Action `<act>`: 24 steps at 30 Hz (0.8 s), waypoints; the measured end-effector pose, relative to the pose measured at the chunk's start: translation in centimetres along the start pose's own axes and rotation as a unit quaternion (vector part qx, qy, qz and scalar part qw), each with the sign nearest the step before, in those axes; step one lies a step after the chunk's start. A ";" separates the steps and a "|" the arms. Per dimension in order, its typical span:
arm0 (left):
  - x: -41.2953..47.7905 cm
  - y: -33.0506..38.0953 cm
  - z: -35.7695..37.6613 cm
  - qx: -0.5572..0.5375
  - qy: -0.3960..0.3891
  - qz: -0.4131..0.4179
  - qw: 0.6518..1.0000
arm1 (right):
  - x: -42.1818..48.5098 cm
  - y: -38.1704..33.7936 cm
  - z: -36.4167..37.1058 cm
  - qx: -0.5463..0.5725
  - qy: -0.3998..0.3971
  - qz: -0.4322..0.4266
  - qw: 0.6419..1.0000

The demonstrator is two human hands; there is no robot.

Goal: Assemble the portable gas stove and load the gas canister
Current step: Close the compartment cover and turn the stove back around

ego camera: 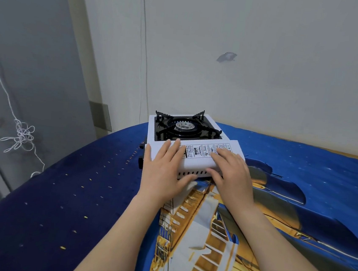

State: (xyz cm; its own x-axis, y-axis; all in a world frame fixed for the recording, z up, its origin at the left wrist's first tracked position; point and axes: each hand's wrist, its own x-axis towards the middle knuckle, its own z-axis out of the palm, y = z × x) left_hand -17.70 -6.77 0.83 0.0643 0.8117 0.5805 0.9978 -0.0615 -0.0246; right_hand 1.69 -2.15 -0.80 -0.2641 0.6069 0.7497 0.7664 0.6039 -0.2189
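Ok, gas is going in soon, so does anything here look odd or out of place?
The white metal portable stove rests on wrinkled blue printed fabric, a soft base for a burner. The pale wall has a chipped patch.

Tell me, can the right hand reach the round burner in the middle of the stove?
Probably yes. The right hand rests on the white cover just in front of the burner, and only the low black pot supports stand between them.

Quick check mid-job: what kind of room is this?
Probably a home bedroom: the stove sits on a printed blue bedsheet, beside a plain scuffed wall, with a grey door or cabinet on the left.
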 end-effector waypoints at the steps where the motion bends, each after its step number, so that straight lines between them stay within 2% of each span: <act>1: 0.0 0.0 0.2 0.011 -0.007 0.001 1.000 | 0.0 0.1 0.0 0.001 0.005 0.001 1.000; 12: -0.1 0.1 0.5 -0.003 0.055 -0.029 0.998 | 0.1 0.2 0.5 0.022 0.009 0.020 1.000; 19: 0.0 -0.3 1.1 -0.020 0.047 -0.057 0.997 | 0.1 0.3 0.9 -0.012 -0.008 0.008 1.000; 24: -0.2 -0.6 1.4 -0.034 0.043 -0.072 0.996 | 0.3 0.6 1.2 0.005 -0.023 0.021 1.000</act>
State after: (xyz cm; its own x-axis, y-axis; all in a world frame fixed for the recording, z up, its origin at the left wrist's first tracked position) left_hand -18.27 -6.07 -0.39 -0.0830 0.7624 0.6418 0.9931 0.0100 0.1166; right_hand 1.35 -1.02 -1.50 -0.2584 0.6541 0.7109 0.7712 0.5829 -0.2560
